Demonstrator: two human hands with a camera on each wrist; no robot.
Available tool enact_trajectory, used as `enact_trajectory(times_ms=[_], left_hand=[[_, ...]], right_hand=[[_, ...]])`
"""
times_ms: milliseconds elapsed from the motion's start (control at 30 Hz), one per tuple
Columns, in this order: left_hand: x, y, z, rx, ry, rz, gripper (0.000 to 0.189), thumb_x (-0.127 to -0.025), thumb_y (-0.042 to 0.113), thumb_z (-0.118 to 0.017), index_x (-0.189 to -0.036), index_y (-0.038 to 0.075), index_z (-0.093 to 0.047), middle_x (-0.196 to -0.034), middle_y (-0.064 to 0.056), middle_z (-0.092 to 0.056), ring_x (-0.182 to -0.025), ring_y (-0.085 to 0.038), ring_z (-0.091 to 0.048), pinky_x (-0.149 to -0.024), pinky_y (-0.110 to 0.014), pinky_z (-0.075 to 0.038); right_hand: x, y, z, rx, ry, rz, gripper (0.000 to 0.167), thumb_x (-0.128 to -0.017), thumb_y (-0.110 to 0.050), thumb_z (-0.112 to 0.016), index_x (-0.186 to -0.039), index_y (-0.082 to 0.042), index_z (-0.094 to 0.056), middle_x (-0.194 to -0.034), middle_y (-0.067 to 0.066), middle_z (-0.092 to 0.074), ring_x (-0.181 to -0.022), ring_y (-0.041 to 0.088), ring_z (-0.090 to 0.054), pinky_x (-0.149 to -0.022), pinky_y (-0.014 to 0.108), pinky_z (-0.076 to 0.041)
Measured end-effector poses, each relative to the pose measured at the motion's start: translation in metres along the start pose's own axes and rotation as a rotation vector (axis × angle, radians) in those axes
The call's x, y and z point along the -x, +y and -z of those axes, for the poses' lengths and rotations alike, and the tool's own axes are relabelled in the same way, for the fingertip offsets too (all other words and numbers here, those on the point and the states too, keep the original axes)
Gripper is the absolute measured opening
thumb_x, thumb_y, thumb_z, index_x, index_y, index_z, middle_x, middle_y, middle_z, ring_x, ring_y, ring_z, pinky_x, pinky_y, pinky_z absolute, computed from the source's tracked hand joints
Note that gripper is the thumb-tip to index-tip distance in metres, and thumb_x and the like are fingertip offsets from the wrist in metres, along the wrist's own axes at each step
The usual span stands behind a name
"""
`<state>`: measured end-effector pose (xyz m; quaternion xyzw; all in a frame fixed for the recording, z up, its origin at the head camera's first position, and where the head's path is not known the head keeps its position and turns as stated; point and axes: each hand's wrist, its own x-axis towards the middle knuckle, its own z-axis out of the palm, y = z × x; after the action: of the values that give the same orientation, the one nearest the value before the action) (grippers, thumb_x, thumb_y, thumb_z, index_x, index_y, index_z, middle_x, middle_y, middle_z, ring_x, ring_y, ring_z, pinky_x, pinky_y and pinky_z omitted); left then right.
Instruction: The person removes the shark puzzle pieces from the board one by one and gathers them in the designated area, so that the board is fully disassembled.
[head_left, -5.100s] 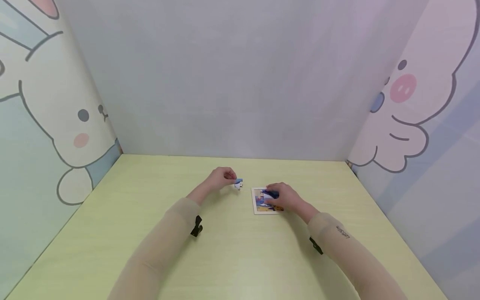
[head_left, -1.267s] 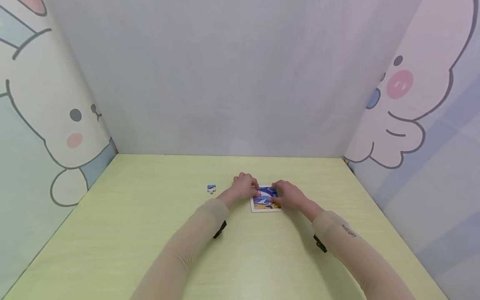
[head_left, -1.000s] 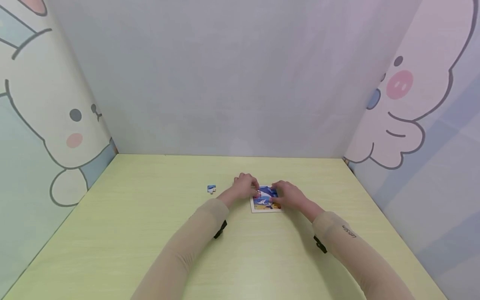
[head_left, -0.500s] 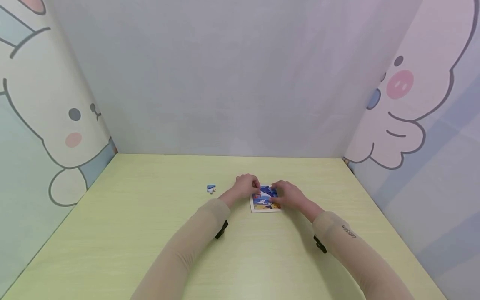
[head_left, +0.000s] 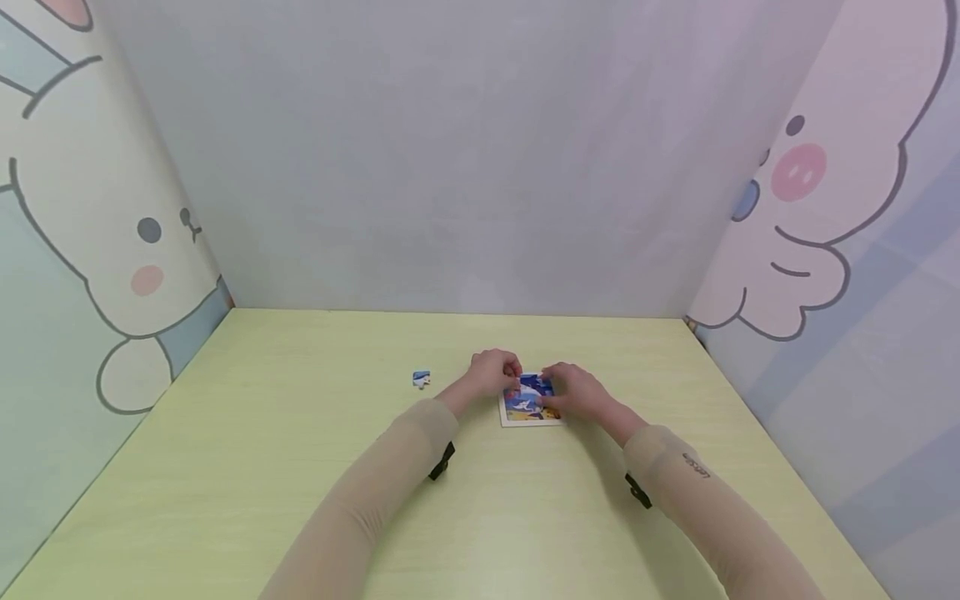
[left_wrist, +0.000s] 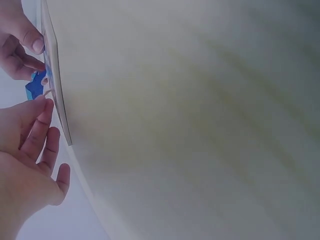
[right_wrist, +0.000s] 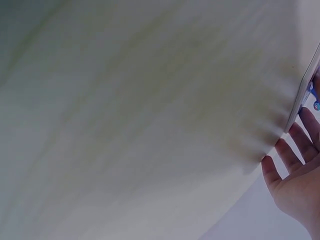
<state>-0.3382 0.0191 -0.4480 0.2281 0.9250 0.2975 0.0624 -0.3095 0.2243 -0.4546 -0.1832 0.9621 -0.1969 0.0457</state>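
Note:
A small jigsaw puzzle (head_left: 525, 408) with a white frame and a blue sea picture lies flat on the table. At its upper left corner, my left hand (head_left: 491, 372) pinches a blue puzzle piece (left_wrist: 36, 86), tilted above the picture in the left wrist view. My right hand (head_left: 576, 392) holds the board from the right, thumb on the picture and fingers at the far and right edge. Its other fingertips (right_wrist: 280, 145) reach the table beside the frame in the right wrist view. A loose blue-and-white puzzle piece (head_left: 422, 379) lies left of my left hand. The hands cover parts of the picture.
The pale yellow table (head_left: 487, 517) runs back to a grey wall (head_left: 465, 167). Side walls carry a rabbit drawing (head_left: 112, 200) on the left and another cartoon animal (head_left: 795, 225) on the right.
About five seconds ago my left hand held the blue-and-white piece left of the board. That piece now lies on the table, and the left hand is at the board. Over the last second the hands barely moved.

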Motion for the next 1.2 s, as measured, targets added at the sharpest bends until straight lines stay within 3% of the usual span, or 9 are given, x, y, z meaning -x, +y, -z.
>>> enact_trajectory(times_ms=[567,900,1200], left_hand=[[0.001,0.001,0.001,0.004,-0.005,0.008,0.006,-0.085,0.018,-0.071,-0.085,0.017,-0.064,-0.076,0.006,-0.061,-0.079,-0.014,-0.053,-0.087,-0.041,-0.030],[-0.001,-0.002,0.002,0.002,-0.021,0.005,0.007,-0.084,0.018,-0.070,-0.085,0.018,-0.063,-0.075,0.006,-0.059,-0.079,-0.014,-0.052,-0.088,-0.042,-0.030],[-0.001,-0.010,0.009,0.026,-0.028,0.031,0.006,-0.086,0.019,-0.067,-0.090,0.017,-0.064,-0.081,0.005,-0.061,-0.082,-0.015,-0.053,-0.093,-0.043,-0.032]], right_hand=[[-0.004,-0.003,-0.003,0.009,0.049,-0.039,0.048,-0.079,-0.041,-0.074,-0.111,-0.008,-0.065,-0.122,0.012,-0.061,-0.117,0.032,-0.053,-0.099,0.047,-0.040],[-0.006,-0.002,-0.003,0.052,0.030,-0.029,0.044,-0.079,-0.040,-0.074,-0.110,-0.010,-0.065,-0.118,0.010,-0.062,-0.110,0.029,-0.056,-0.097,0.047,-0.042],[-0.007,-0.002,-0.002,0.058,0.016,-0.023,0.046,-0.081,-0.042,-0.073,-0.113,-0.011,-0.065,-0.122,0.011,-0.061,-0.116,0.030,-0.054,-0.099,0.047,-0.040]])
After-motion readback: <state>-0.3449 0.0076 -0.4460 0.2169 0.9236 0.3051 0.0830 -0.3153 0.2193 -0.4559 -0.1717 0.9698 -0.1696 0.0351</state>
